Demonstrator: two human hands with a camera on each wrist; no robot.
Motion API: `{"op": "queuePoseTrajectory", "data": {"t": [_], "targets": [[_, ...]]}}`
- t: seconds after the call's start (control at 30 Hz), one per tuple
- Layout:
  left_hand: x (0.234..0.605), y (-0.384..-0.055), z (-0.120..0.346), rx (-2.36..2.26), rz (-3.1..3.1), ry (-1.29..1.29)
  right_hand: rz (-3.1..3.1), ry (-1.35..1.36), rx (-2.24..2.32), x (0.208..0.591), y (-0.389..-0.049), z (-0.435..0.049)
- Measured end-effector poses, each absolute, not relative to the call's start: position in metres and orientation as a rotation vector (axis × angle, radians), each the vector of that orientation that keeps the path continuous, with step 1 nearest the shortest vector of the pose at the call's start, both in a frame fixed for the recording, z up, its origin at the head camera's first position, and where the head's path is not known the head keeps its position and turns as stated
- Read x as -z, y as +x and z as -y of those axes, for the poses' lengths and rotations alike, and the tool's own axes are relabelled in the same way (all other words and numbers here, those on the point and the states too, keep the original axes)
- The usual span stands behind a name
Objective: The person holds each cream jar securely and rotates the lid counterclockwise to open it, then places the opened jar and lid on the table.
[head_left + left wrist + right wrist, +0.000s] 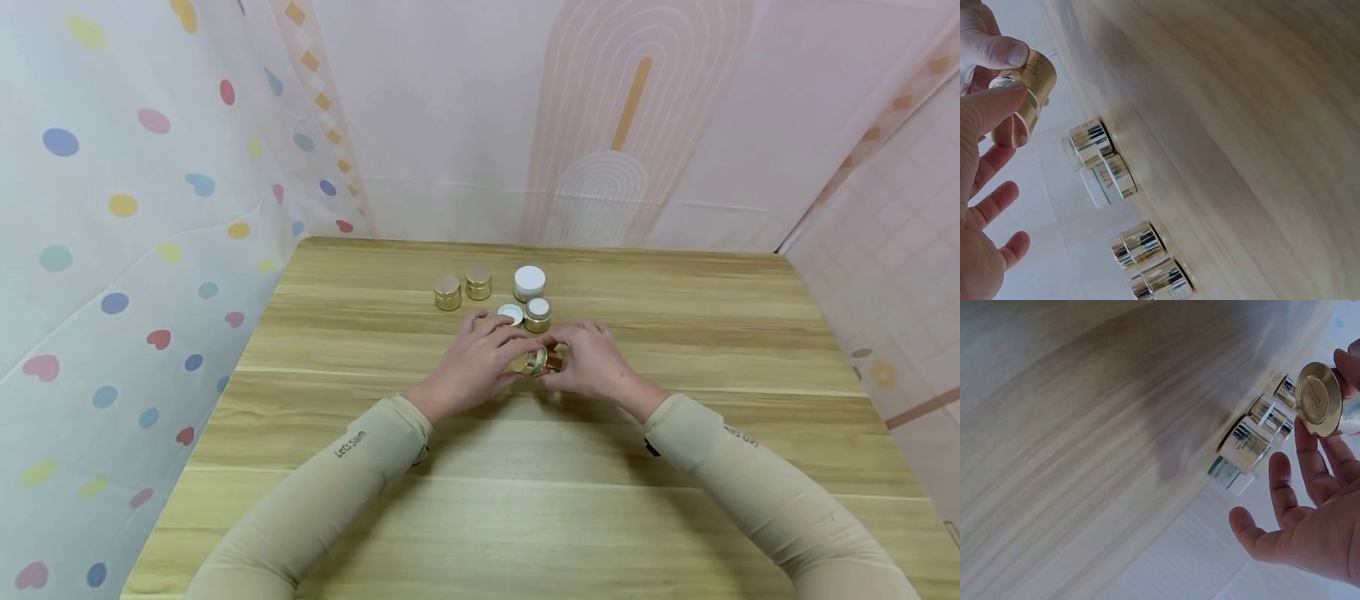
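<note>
Head view: gold jar (pixel 522 364) between fingers (pixel 507 336).

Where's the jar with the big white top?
In the head view, the jar with the big white top stands toward the far edge of the table, right of a gold jar, beyond the left hand and right hand.

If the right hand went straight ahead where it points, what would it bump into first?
Probably the left hand, close in front of the right hand, though exact depth is hard to judge.
</note>
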State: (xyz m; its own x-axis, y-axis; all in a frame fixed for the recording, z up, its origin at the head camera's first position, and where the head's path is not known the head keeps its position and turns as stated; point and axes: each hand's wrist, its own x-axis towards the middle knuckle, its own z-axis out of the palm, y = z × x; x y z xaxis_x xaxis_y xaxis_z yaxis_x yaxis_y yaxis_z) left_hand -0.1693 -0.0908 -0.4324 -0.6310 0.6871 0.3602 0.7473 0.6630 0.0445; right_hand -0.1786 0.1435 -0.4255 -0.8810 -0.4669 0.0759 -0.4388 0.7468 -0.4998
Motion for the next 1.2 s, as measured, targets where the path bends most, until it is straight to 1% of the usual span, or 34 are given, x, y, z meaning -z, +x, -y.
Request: {"op": "queuePoseTrajectory", "data": {"t": [0.37, 0.57, 0.77, 1.0, 1.2], "targets": [[0.434, -0.176, 0.098, 0.424, 2.695, -0.976, -2.902, -0.664, 0.819, 0.424, -0.186, -0.147], [0.436, -0.182, 0.097, 0.515, 2.853, -0.76, -2.922, -0.608, 0.789, 0.428, -0.194, -0.147], [0.441, -0.189, 0.089, 0.502, 3.014, -0.581, -2.955, -0.583, 0.714, 0.432, -0.198, -0.139], [0.447, -0.194, 0.08, 0.476, 3.061, -0.477, -3.006, -0.516, 0.63, 0.437, -0.198, -0.129], [0.451, -0.198, 0.078, 0.43, 3.059, -0.444, -3.018, -0.486, 0.612, 0.439, -0.201, -0.124]]}}
